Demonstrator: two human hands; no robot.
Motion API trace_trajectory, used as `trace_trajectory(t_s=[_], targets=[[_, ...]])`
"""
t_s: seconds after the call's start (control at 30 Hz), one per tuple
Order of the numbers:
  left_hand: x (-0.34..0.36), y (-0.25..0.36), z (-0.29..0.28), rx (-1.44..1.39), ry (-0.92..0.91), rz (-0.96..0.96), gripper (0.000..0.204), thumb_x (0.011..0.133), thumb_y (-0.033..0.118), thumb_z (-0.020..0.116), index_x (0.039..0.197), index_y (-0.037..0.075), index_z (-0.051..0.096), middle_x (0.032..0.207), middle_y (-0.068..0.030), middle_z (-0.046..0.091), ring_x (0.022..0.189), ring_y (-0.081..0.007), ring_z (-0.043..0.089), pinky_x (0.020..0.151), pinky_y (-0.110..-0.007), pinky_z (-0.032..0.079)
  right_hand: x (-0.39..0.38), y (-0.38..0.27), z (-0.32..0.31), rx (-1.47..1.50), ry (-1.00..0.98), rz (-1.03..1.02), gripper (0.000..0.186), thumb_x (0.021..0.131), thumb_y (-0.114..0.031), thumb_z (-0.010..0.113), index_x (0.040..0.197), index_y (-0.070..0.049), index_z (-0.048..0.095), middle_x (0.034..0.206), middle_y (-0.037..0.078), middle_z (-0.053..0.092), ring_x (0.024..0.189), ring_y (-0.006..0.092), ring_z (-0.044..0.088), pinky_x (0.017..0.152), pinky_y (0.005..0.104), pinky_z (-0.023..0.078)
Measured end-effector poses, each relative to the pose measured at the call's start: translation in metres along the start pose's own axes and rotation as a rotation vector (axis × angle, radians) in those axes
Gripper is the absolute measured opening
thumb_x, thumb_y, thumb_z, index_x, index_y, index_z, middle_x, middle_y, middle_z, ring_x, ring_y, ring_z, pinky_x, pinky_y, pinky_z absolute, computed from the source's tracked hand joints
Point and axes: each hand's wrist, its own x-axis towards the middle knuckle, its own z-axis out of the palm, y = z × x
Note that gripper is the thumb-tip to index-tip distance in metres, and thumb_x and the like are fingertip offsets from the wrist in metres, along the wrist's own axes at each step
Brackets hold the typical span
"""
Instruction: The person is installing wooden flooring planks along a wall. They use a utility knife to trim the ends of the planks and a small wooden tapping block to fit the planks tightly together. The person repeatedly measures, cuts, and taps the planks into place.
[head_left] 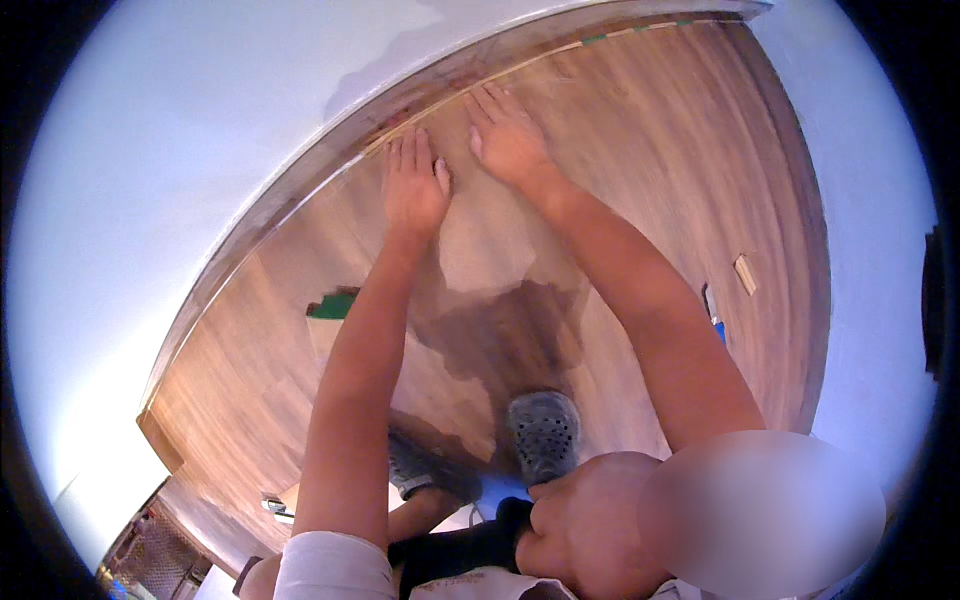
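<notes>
My left hand (414, 188) lies flat, fingers stretched out, on the wood-look floor planks (640, 130) beside the wall. To its right, my right hand (508, 140) also rests flat on the planks, its thumb apart from the other fingers. Neither hand holds anything. Just past the fingertips runs a thin pale strip (520, 68) along the floor's far edge, and beyond that a narrow bare gap at the foot of the wall (230, 120).
A green-and-beige piece (332, 305) lies partly behind my left forearm. By my right forearm are a blue-handled cutting tool (716, 318) and a short wood offcut (745, 274). My grey clogs (543, 432) stand below. A metallic item (277, 507) lies at lower left.
</notes>
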Motion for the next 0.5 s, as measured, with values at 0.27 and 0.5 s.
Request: trace_trajectory(t_s=[0.27, 0.5], targets=[[-0.013, -0.003, -0.002, 0.042, 0.082, -0.062, 0.064, 0.092, 0.027, 0.058, 0.147, -0.005, 0.052, 0.152, -0.0232, 0.053, 0.143, -0.0406, 0.047, 0.126, -0.052, 0.029, 0.0, -0.001, 0.007, -0.099, -0.025, -0.049, 0.058, 0.099, -0.028, 0.054, 0.146, 0.005, 0.055, 0.156, 0.022, 0.052, 0.15, 0.0353, 0.043, 0.128, 0.0471, 0.029], [-0.016, -0.013, 0.003, -0.029, 0.121, -0.091, 0.064, 0.091, 0.027, 0.061, 0.146, -0.005, 0.052, 0.148, -0.0244, 0.055, 0.142, -0.0435, 0.047, 0.124, -0.052, 0.031, 0.003, -0.005, 0.01, -0.047, 0.012, -0.037, 0.058, 0.1, -0.025, 0.053, 0.149, 0.006, 0.051, 0.154, 0.025, 0.052, 0.15, 0.0388, 0.042, 0.127, 0.0474, 0.029]])
